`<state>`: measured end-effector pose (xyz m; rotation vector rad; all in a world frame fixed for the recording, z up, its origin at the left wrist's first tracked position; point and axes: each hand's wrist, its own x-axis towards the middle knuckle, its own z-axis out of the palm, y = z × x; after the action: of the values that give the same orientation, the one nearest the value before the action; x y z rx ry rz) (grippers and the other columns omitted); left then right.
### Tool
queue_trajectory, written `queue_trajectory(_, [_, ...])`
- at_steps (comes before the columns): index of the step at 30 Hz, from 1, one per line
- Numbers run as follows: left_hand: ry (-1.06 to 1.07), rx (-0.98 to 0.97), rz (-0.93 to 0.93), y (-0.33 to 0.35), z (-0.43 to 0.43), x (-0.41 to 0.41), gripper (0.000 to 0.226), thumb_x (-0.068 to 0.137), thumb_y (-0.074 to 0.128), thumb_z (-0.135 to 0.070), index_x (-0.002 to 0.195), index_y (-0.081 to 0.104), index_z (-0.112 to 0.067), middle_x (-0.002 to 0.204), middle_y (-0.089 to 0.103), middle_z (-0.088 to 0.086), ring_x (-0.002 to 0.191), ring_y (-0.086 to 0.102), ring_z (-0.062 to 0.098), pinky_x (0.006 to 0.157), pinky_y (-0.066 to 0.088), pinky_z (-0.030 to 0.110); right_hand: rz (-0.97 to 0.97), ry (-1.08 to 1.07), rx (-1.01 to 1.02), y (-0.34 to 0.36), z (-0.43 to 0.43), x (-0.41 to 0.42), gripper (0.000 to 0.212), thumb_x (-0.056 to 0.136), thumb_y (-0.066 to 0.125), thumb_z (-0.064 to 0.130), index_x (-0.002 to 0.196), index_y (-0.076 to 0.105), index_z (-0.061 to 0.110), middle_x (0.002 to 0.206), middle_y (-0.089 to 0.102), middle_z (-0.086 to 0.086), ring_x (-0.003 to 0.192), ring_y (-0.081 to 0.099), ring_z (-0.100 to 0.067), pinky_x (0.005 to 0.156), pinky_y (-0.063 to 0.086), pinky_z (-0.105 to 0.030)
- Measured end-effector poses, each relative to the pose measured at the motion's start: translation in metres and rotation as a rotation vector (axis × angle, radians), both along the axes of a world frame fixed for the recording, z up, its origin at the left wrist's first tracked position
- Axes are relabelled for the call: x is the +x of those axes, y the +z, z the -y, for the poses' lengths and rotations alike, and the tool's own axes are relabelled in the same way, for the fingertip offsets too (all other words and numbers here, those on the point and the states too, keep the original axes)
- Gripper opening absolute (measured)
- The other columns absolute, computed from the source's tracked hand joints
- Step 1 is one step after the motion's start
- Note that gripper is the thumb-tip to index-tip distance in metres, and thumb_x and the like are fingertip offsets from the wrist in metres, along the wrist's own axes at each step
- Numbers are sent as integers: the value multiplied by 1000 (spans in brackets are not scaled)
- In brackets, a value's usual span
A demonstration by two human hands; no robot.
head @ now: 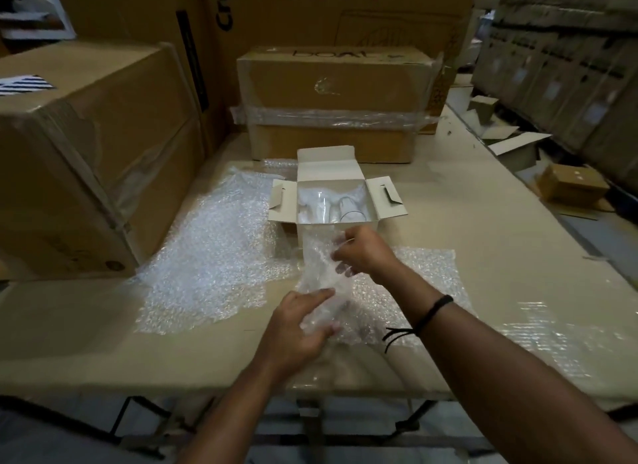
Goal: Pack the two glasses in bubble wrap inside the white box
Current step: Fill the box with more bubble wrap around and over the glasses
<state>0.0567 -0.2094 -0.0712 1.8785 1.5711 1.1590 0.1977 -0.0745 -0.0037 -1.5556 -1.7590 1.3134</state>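
Gripping a bubble wrap bundle [317, 273] at frame centre, the left hand [297, 329] curls around its lower end, the right hand [359, 253] pinches its top, just below the open white box [326, 168] holding one glass [350, 212].

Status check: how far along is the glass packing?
Done: the white box stands open, with a glass and some wrap inside. In hand: left hand and right hand grip a bubble-wrap bundle, contents unclear. Left: bundle into the box, then close it.
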Motion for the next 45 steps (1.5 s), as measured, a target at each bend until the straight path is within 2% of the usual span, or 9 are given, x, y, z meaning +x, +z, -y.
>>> queue_trajectory(4, [67, 259, 9, -6, -9, -10, 58, 88, 37, -74, 130, 54, -37, 136, 54, -11, 126, 43, 8, 104, 28, 26, -103, -159, 10, 0, -14, 50, 19, 83, 70, -2, 100, 63, 4, 82, 66, -14, 51, 58, -17, 45, 46, -26])
queue_trajectory(13, [-167, -280, -609, -16, -40, 32, 88, 72, 12, -89, 143, 38, -44, 156, 29, -16, 146, 11, 10, 113, -2, 42, 247, -382, 78, -37, -44, 165, 33, 81, 76, 8, 111, 62, 6, 78, 68, -11, 44, 57, -12, 37, 37, -16])
queue_trajectory(19, [37, -116, -485, -15, -42, 42, 83, 77, 12, -86, 125, 61, -39, 137, 52, -11, 129, 38, 14, 100, 15, 36, 522, -317, 465, -49, -31, 169, 35, 91, 66, 21, 125, 61, 14, 123, 65, -8, 109, 60, -25, 88, 46, -31])
queue_trajectory(22, [356, -227, -585, -4, -42, 51, 68, 82, 30, -79, 123, 59, -33, 125, 56, -5, 116, 46, 20, 94, 28, 38, 598, 69, 553, -58, -8, 148, 50, 97, 53, 43, 141, 47, 21, 148, 45, -3, 134, 43, -22, 109, 36, -40])
queue_trajectory(26, [350, -420, -813, 0, -42, 59, 66, 78, 34, -85, 106, 62, -32, 113, 57, -5, 106, 45, 20, 89, 32, 39, 907, 452, 416, -75, -4, 140, 62, 99, 37, 53, 152, 26, 22, 162, 18, -2, 147, 19, -21, 118, 20, -44])
queue_trajectory(31, [354, -339, -409, 3, -42, 58, 15, 86, 61, -41, 84, 55, -28, 83, 62, -11, 87, 59, 17, 80, 38, 34, 614, 112, 506, -52, -7, 119, 52, 95, 48, 54, 134, 53, 19, 135, 58, -5, 124, 52, -22, 102, 43, -39])
queue_trajectory(36, [242, -23, -190, 10, -38, 61, 17, 81, 72, -17, 79, 58, -25, 77, 59, -13, 69, 56, 12, 61, 45, 30, 100, -114, 98, -12, -9, 65, 88, 74, 63, 73, 140, 41, 18, 104, 69, -9, 77, 71, -19, 64, 56, -33])
queue_trajectory(40, [170, 178, -138, 8, -32, 60, 50, 78, 69, -56, 114, 61, -22, 105, 59, -10, 91, 54, 10, 74, 46, 24, -111, -199, -1, 3, -15, 51, 63, 82, 72, 5, 136, 40, 10, 90, 60, -8, 68, 69, -27, 58, 60, -40])
queue_trajectory(45, [-52, 30, -129, -9, -21, 60, 97, 66, 51, -87, 144, 34, -33, 145, 29, -15, 132, 27, 5, 106, 31, 35, -362, -354, -121, 0, -28, 98, 62, 80, 66, -12, 137, 45, 3, 96, 67, -24, 72, 66, -31, 57, 59, -37])
